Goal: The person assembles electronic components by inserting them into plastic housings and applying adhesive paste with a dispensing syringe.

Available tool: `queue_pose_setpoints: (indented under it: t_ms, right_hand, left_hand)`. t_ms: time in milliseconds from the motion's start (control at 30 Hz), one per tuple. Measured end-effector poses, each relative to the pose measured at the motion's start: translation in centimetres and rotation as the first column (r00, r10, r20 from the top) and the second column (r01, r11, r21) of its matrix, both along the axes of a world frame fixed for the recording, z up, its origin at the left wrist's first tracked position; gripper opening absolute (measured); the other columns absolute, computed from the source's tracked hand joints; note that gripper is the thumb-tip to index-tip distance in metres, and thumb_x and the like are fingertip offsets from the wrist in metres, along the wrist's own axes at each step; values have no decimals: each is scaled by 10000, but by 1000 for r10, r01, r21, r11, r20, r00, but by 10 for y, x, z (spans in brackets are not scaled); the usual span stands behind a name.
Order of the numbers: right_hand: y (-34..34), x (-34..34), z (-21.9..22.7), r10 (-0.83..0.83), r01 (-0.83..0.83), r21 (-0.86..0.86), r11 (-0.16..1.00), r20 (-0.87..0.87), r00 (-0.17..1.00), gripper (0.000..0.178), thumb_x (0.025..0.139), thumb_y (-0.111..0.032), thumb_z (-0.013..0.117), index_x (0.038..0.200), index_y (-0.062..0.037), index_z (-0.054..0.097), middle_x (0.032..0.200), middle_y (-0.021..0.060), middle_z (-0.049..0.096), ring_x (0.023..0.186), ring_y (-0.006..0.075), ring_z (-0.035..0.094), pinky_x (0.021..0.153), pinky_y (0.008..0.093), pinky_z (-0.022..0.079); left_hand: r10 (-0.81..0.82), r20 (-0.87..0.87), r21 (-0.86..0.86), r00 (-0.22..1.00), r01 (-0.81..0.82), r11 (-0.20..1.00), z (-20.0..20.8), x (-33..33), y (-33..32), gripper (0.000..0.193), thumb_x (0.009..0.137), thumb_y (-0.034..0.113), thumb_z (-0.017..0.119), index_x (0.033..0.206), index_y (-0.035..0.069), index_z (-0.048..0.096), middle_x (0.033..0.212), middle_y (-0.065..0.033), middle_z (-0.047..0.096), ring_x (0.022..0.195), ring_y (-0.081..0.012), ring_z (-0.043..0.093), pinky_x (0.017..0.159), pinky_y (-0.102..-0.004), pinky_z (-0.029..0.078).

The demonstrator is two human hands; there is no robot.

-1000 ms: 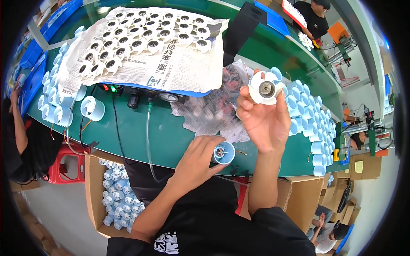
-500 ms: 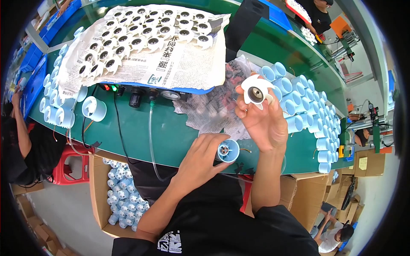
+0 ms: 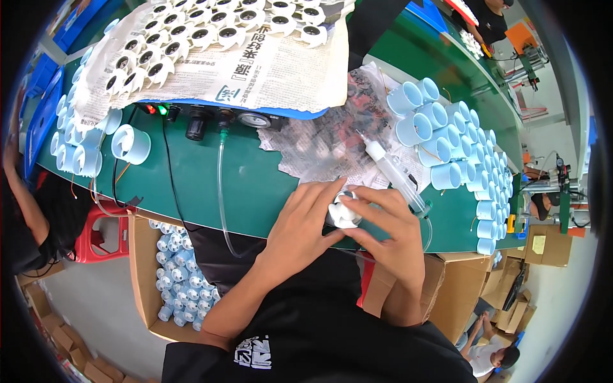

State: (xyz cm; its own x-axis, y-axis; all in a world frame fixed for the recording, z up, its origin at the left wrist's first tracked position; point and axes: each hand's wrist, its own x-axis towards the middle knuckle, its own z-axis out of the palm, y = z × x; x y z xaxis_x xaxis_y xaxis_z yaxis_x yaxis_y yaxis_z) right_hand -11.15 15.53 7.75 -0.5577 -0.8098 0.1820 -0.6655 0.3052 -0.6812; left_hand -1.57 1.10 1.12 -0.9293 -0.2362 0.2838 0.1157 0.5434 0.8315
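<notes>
At the table's front edge my left hand point(image 3: 299, 220) curls around a light-blue cup-shaped housing, now mostly hidden by my fingers and the part on top. A white fan wheel point(image 3: 345, 214) with curved blades lies at the housing's mouth, its bladed side up. My right hand point(image 3: 391, 231) has its thumb and fingertips closed on the wheel's edge from the right. How deep the wheel sits in the housing I cannot tell. Just beyond my right hand a clear dispensing syringe point(image 3: 397, 179) with a white tip lies on crumpled newspaper point(image 3: 319, 150).
Newspaper on a blue tray point(image 3: 281, 83) holds rows of white fan wheels. Below it sits a dispenser box with knobs, a gauge point(image 3: 254, 120) and a hose point(image 3: 221, 185). Blue housings point(image 3: 445, 177) stand grouped right and left. A carton point(image 3: 143, 274) of assembled pieces stands at lower left.
My right hand has brought the fan wheel down and left from mid-air to the housing in my left hand. The syringe, hidden before, now shows. The view has shifted slightly.
</notes>
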Motion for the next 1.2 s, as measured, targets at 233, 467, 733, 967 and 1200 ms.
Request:
queue_pose_setpoints:
  t_ms: [233,467,733,967,1200]
  right_hand:
    - [4,2,1,-17,30,96,995,-132,991,455,707,-105,773,1152,-126,683,1205,47,623,1087,237,571,914,360,394]
    - [6,-1,-2,53,-49,73,996,-53,997,394,700,-111,776,1088,-109,709,1208,54,622,1081,250,575,927,362,397]
    - [10,8,-12,-8,0,-49,999,-179,984,329,660,-51,771,980,-112,733,1023,51,619,928,252,573,798,349,459]
    - [7,11,-32,103,-197,-100,975,-585,805,297,640,-20,689,934,19,691,898,73,591,792,238,563,668,329,481]
    - [-2,-1,-9,251,-317,17,948,-652,715,288,654,-43,655,926,49,658,900,88,587,799,225,581,641,332,470]
  left_hand:
    - [-1,-12,-10,1000,1,1000,0,0,1,758,684,90,779,1348,-5,426,1169,-154,544,1107,-327,508,949,-404,424]
    - [-4,-47,-35,999,3,999,-3,0,0,764,677,90,783,1344,-8,424,1158,-160,544,1100,-332,510,946,-400,425]
    - [-3,-25,-31,1000,2,1000,1,2,1,765,661,71,785,1335,-4,432,1154,-158,545,1094,-331,513,940,-400,429]
    - [10,-50,-40,999,-12,999,-6,0,3,742,661,52,773,1324,-12,445,1140,-155,553,1086,-327,515,936,-396,432]
    - [13,-14,-30,1000,-13,999,2,-5,2,789,663,63,780,1359,-18,416,1130,-164,560,1075,-340,517,934,-400,428]
